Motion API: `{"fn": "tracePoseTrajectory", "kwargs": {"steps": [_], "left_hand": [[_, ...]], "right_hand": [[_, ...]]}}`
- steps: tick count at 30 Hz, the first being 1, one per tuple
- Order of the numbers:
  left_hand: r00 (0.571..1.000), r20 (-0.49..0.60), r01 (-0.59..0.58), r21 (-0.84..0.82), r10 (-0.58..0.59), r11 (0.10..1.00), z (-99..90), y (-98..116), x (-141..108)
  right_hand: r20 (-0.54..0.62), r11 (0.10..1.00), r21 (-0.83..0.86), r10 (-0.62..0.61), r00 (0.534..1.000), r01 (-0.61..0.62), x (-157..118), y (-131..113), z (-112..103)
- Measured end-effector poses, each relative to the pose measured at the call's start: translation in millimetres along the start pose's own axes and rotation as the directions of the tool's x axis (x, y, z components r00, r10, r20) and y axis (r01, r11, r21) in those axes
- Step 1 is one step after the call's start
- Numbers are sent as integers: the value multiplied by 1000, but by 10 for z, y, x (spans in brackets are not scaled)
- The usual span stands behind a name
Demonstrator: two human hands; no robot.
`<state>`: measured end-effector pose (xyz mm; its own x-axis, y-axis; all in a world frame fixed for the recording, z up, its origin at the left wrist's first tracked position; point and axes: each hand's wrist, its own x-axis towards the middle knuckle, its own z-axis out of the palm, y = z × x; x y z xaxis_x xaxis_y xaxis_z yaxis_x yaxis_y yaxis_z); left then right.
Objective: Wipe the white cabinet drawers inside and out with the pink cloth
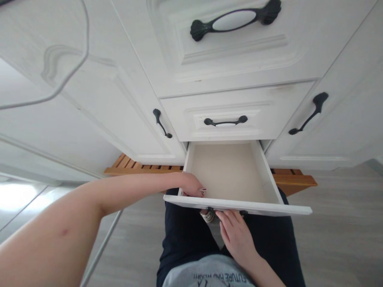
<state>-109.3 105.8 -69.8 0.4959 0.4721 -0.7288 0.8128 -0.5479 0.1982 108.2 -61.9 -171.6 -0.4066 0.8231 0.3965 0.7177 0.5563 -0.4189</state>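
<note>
The bottom drawer (227, 171) is pulled out, and its pale inside shows nothing lying on the base. My left hand (193, 185) reaches over the drawer's left side into its front left corner. A small piece of light cloth shows at its fingers, which are curled and mostly hidden. Against the outside of the drawer front (269, 208), my right hand (236, 235) has its fingers at the dark handle (243, 213), their tips partly under the front's edge.
Closed white drawers with dark handles (226, 121) rise above, with cabinet doors (338, 119) on both sides. A slatted wooden bench (295, 181) sits low behind the open drawer. A white cable (68, 75) hangs at upper left. My legs are beneath the drawer.
</note>
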Motion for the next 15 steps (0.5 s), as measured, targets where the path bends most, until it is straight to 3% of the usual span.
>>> {"fn": "tracePoseTrajectory", "kwargs": {"steps": [5,9,12,15], "left_hand": [[999,5,-46,17,46,999,-195,143,-236],[996,-6,-92,-207,92,974,-424,44,-642],[997,-77,-58,-534,20,843,-583,-44,-826],[974,-203,-220,-716,104,663,-735,132,-694]], "right_hand": [[42,999,-32,29,999,-27,26,-20,-41],[-2,999,-27,42,999,-42,37,-43,-15],[-15,998,16,57,998,-57,43,-70,5],[16,996,36,81,997,-82,47,-98,5]]}}
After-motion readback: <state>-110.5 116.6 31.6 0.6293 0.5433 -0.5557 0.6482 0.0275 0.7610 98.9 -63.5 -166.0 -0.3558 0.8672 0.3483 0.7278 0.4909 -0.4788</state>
